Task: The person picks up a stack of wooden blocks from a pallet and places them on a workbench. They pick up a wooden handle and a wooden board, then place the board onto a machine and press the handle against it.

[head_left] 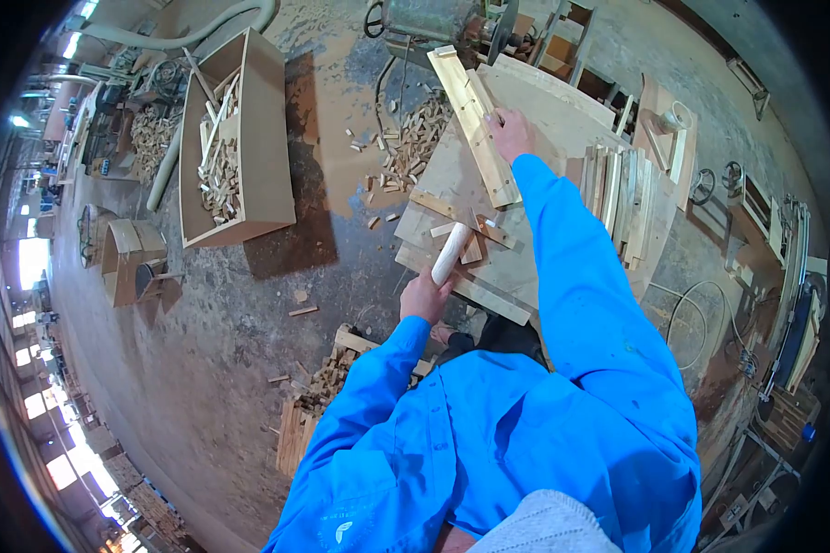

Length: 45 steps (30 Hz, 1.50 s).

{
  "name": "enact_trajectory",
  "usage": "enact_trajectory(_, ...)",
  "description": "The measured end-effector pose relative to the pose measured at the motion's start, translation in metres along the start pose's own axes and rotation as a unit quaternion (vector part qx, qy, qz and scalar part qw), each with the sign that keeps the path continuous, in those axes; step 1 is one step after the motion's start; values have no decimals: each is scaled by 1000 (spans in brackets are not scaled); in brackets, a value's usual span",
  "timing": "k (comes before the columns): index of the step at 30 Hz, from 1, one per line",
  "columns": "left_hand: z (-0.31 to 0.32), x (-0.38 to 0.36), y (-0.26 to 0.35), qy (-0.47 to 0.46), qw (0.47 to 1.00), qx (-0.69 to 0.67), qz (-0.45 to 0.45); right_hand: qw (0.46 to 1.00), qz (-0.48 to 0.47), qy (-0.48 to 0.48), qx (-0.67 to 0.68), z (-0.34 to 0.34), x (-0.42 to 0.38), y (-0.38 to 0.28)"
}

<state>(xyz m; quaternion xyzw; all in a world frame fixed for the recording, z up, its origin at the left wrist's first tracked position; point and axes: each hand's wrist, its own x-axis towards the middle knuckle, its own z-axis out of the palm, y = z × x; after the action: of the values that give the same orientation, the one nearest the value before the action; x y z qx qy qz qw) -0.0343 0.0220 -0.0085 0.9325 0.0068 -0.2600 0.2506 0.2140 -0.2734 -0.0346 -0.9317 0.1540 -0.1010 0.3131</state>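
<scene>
My left hand (424, 296) is closed around the thick white handle (450, 254) of what looks like a hammer. Its metal head (471, 219) is at the far end, over small wood pieces, and its exact shape is hard to make out. Farther forward, my right hand (510, 136) grips the edge of a long pale wooden board (475, 124), which has several dark spots along it. The board lies slantwise on the worktable (435, 175). A short wooden strip (431, 202) lies near the hammer head.
Stacked wood strips (618, 198) lie on the table's right side. An open box (280, 175) of offcuts stands on the floor at left. Loose blocks (418, 138) are heaped beyond the table, near a machine (431, 23). More offcuts (327, 381) sit by my left arm.
</scene>
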Motion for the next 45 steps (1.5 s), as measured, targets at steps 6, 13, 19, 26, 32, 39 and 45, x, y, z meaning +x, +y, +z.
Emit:
enact_trajectory(6,-3,28,30,8,1000,10,4,1000,-6,-8,3,-11,39,12)
enact_trajectory(13,-5,63,74,23,999,27,2,1000,-8,1,4,-21,88,32)
enact_trajectory(19,-7,96,106,21,1000,20,-8,1000,-20,-7,1,-32,131,44)
enact_trajectory(26,-4,125,123,40,999,9,21,999,-30,22,6,-35,165,58)
enact_trajectory(32,-4,132,125,28,999,8,29,997,6,2,73,-49,172,74)
enact_trajectory(39,-4,116,115,31,999,-14,6,994,-20,92,51,-63,126,64)
enact_trajectory(45,-5,81,84,40,999,-11,22,996,-16,17,84,-47,81,63)
